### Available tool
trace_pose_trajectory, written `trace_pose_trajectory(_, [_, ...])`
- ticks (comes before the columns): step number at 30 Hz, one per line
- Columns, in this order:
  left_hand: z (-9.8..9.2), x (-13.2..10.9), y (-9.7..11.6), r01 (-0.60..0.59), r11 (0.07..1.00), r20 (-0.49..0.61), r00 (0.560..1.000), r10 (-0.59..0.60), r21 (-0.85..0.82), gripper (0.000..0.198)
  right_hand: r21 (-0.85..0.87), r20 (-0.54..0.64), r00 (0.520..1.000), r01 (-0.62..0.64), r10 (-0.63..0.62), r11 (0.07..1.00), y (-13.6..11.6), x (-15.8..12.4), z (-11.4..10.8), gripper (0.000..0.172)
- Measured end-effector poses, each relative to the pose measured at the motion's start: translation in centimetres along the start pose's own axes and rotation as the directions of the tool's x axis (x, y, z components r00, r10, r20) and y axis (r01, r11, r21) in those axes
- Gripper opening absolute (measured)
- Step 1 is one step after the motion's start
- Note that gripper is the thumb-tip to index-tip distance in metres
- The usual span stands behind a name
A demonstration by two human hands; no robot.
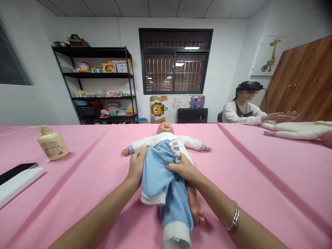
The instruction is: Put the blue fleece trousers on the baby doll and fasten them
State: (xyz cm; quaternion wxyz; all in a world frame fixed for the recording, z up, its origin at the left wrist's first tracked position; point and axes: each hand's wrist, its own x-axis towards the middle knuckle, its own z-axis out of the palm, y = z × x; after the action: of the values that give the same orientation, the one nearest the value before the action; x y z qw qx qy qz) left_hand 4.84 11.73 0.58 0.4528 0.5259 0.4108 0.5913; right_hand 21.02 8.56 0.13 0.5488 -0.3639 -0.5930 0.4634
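Note:
A pair of light-blue fleece baby pants (157, 173) with white cuffs is spread over the lower body of a baby doll (166, 128). The doll lies on its back in a white top with blue cuffs, head away from me and arms stretched sideways. My left hand (137, 164) is closed on the left edge of the pants. With thumb on top, my right hand (183, 167) grips them near the patterned waist patch. One bare doll foot (197, 214) shows beside the pants on the right; the other leg is hidden under the fabric.
A pump bottle (53, 143), a phone (18, 171) and a white box (20, 185) lie at left on the pink-covered table (93, 204). At right, another person (241, 107) sits by a second doll (295, 130). Behind stands a black shelf (95, 74).

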Motion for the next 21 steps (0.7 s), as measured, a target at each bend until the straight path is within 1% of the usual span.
trace_pose_trajectory(2, [0.0,0.2,-0.1,0.023,0.999,-0.013,1.0,-0.024,-0.032,0.032,-0.052,0.046,0.998,0.045,-0.043,0.998,-0.2,-0.2,0.3,0.046])
trace_pose_trajectory(4, [-0.1,0.5,-0.3,0.052,0.998,-0.001,0.999,-0.052,-0.028,0.031,-0.077,0.077,0.994,0.078,-0.072,0.994,-0.2,-0.4,0.7,0.047])
trace_pose_trajectory(7, [-0.3,0.8,-0.8,0.091,0.995,0.044,0.995,-0.092,0.032,0.032,-0.064,0.04,0.997,0.062,-0.06,0.996,0.0,-0.4,1.1,0.044])
trace_pose_trajectory(9, [-0.5,0.9,-1.1,0.106,0.993,0.058,0.992,-0.109,0.054,0.035,-0.039,0.034,0.999,0.033,-0.032,0.999,0.1,-0.4,1.1,0.045])
trace_pose_trajectory(11, [-0.6,0.8,-1.4,0.145,0.987,0.119,0.981,-0.153,0.073,0.038,-0.03,0.079,0.997,0.01,-0.008,1.0,0.1,-0.4,0.9,0.05])
trace_pose_trajectory(13, [-0.7,0.7,-1.6,0.195,0.975,0.222,0.951,-0.215,0.108,0.042,-0.016,0.137,0.991,-0.008,0.01,1.0,0.0,-0.5,0.7,0.052])
trace_pose_trajectory(14, [-0.7,0.7,-1.7,0.214,0.969,0.256,0.937,-0.24,0.125,0.045,-0.006,0.16,0.987,-0.007,0.008,1.0,0.0,-0.5,0.6,0.051])
trace_pose_trajectory(16, [-0.8,0.6,-1.6,0.239,0.961,0.279,0.922,-0.27,0.14,0.049,-0.01,0.181,0.983,0.02,-0.018,1.0,0.0,-0.6,0.6,0.047])
trace_pose_trajectory(18, [-0.7,0.5,-1.4,0.273,0.954,0.312,0.902,-0.298,0.12,0.053,-0.113,0.183,0.982,0.073,-0.051,0.991,0.3,-0.6,0.7,0.04])
trace_pose_trajectory(19, [-0.6,0.4,-1.2,0.296,0.95,0.354,0.882,-0.312,0.099,0.054,-0.199,0.184,0.981,0.099,-0.062,0.975,0.4,-0.7,0.8,0.036])
trace_pose_trajectory(21, [-0.5,0.2,-1.0,0.347,0.936,0.451,0.828,-0.333,0.054,0.052,-0.379,0.183,0.98,0.139,-0.073,0.915,0.7,-0.7,0.7,0.03])
